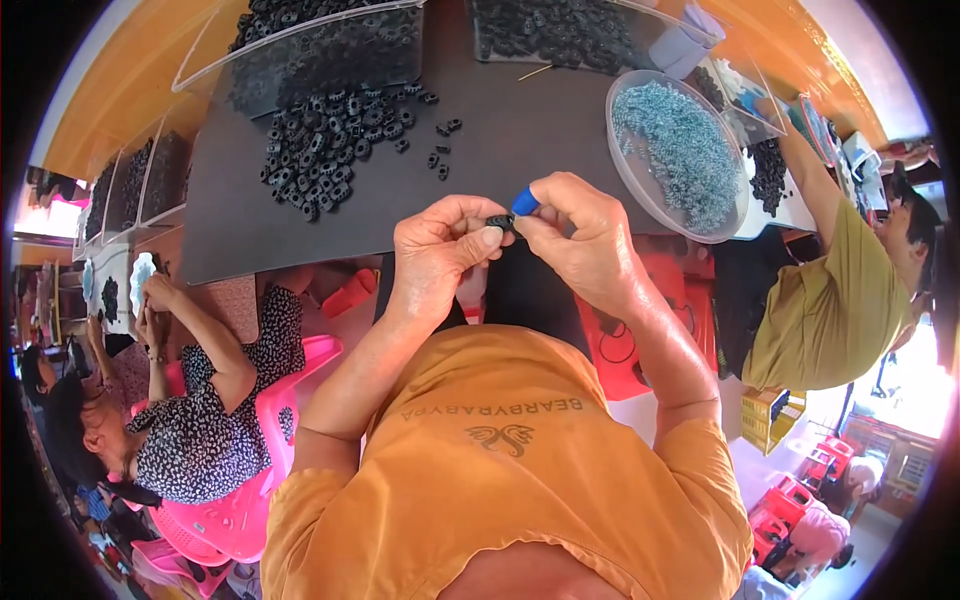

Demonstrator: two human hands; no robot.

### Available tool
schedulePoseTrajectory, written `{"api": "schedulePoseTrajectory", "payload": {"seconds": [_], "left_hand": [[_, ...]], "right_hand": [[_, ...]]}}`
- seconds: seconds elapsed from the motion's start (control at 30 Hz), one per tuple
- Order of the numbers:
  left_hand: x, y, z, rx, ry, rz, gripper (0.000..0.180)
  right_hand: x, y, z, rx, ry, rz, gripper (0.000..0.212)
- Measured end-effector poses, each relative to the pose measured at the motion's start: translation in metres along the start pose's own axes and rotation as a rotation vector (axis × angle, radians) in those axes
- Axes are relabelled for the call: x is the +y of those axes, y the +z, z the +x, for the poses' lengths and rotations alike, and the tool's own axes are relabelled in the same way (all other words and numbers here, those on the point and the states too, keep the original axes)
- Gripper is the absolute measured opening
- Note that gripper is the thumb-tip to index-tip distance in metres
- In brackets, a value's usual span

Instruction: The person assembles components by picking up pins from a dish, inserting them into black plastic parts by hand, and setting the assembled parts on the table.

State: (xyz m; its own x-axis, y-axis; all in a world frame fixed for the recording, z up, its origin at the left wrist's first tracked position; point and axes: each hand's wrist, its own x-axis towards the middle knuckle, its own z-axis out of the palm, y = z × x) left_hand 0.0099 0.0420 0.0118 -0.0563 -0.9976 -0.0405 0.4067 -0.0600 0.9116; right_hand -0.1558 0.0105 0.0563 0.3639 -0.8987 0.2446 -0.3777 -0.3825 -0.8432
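My left hand [440, 245] pinches a small black plastic part [500, 222] between thumb and fingertips, just off the table's near edge. Against the part's right end, the thumb and index finger of my right hand [580, 230] are pressed together; whatever they hold is too small to make out. A blue finger cover [525, 201] sits on that index finger. Beyond my left hand spreads a loose pile of similar black parts [315, 150], with several single ones [440, 160] lying to its right. A round clear tray [645, 195] of tiny bluish transparent pieces [680, 145] stands to the right.
Two clear bins of black parts, one at left [330, 65] and one at right [560, 35], line the far side of the dark tabletop [500, 130]. A thin yellow stick [535, 73] lies near them. Co-workers sit at left [200, 440] and right [830, 310].
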Motion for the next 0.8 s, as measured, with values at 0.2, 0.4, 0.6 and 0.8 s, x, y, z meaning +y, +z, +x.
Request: {"api": "schedulePoseTrajectory", "payload": {"seconds": [0.2, 0.4, 0.6, 0.8], "left_hand": [[-0.002, -0.003, -0.004, 0.029, -0.013, -0.079, 0.016], [-0.008, -0.002, -0.005, 0.097, 0.052, -0.204, 0.014], [0.002, -0.015, -0.011, 0.162, 0.053, -0.077, 0.015], [0.003, -0.026, -0.005, 0.163, 0.112, -0.078, 0.016]], "right_hand": [[0.005, 0.016, -0.003, 0.074, -0.19, -0.151, 0.01], [0.001, 0.036, -0.014, 0.213, -0.249, 0.04, 0.015], [0.019, 0.031, 0.019, 0.176, 0.07, 0.121, 0.009], [0.054, 0.048, 0.093, 0.198, -0.38, -0.396, 0.019]]}}
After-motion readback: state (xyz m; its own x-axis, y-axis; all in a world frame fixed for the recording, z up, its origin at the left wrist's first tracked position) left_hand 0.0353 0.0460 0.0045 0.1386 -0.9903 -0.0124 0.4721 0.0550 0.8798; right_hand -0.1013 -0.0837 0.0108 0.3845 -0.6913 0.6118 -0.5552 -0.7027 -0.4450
